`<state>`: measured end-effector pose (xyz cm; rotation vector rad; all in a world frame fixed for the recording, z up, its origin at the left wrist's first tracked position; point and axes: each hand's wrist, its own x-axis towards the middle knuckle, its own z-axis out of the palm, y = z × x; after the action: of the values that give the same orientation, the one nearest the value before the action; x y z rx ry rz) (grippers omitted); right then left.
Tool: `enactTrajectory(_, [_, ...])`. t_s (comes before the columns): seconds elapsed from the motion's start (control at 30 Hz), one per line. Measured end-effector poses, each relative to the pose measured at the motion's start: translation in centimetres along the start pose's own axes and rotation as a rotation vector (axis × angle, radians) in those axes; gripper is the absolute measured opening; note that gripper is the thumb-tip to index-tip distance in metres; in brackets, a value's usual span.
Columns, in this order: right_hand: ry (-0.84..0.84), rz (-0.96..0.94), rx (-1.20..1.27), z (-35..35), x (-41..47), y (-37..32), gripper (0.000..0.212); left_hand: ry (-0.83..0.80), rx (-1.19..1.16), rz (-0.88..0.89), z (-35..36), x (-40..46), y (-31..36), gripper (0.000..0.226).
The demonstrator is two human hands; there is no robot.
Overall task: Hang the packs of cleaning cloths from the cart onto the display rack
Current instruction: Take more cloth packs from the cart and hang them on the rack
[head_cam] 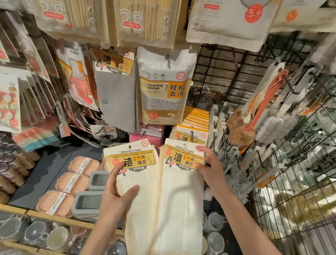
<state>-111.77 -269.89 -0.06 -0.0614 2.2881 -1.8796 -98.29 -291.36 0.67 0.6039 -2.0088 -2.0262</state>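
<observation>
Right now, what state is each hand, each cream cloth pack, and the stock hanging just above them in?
Left hand: holds the left pack, thumb on its yellow label.
Right hand: pinches the right pack's header card.
Left cream cloth pack: held up, not hung.
Right cream cloth pack: held up at the rack; hook engagement unclear.
Grey cloth pack: hanging.
Cleaning sponge pack: hanging.

Just one view here, a wide-angle head cam looking forward and down, with strong bending at the edges. It sits really close to the display rack [262,65], so hanging packs crowd the top edge and the wire grid runs down the right side. Shelves with cups [55,238] fill the lower left, forearms coming in from the bottom edge.
</observation>
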Motion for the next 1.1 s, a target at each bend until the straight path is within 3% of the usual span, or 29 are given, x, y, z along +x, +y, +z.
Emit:
enactTrajectory(0.47, [0.121, 0.061, -0.008, -1.0, 4.7, 2.4, 0.044, 0.046, 0.105, 0.021, -0.9, 1.2, 0.0, 0.064])
enactTrajectory(0.73, [0.194, 0.062, -0.131, -1.2, 6.1, 3.4, 0.031, 0.064, 0.14, 0.075, -1.5, 1.2, -0.3, 0.065])
enactTrajectory(1.1, [0.225, -0.017, -0.387, -0.2, 9.4, 4.2, 0.055, 0.068, 0.127, 0.061, -2.6, 0.9, -1.2, 0.066])
